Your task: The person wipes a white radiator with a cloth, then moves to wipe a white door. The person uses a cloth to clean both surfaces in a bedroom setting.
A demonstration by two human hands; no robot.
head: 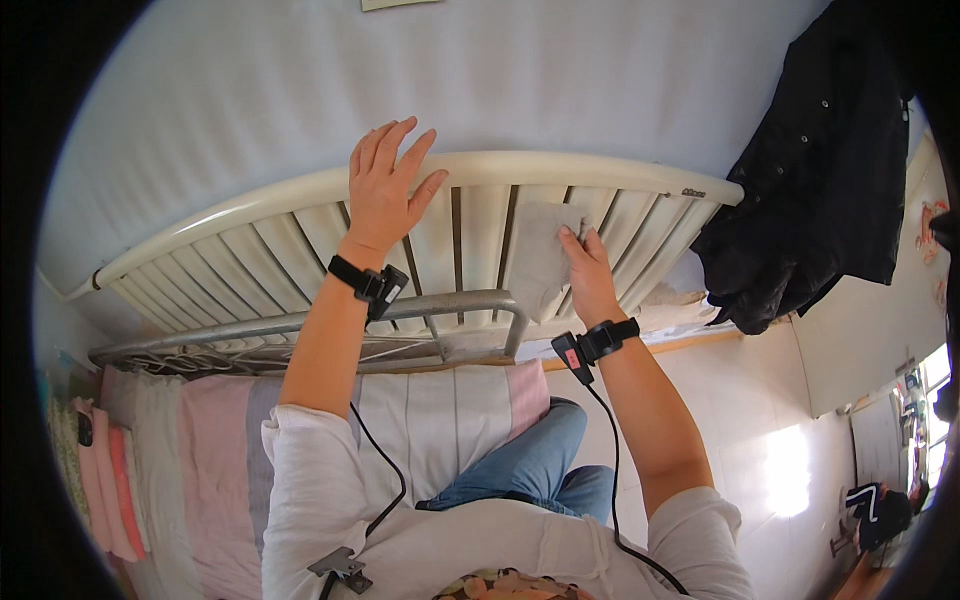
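Fingers spread, my left hand [386, 180] is over the top rail of a cream-coloured radiator [525, 169] and holds nothing; whether it touches the rail I cannot tell. My right hand [589, 262] grips the right edge of a thin grey cloth [538, 251] between thumb and fingers. The cloth hangs in front of the radiator's upright columns, right of the centre, with its lower end tapering downward. Each wrist wears a black strap with a small device on it.
A grey metal bed rail [480, 301] runs below the radiator, beside a striped bedspread [427, 405]. Black clothing [817, 172] hangs at the right near a white cabinet door [862, 330]. Folded pink textiles [105, 480] lie at the far left. Tiled floor [720, 420] shows at the lower right.
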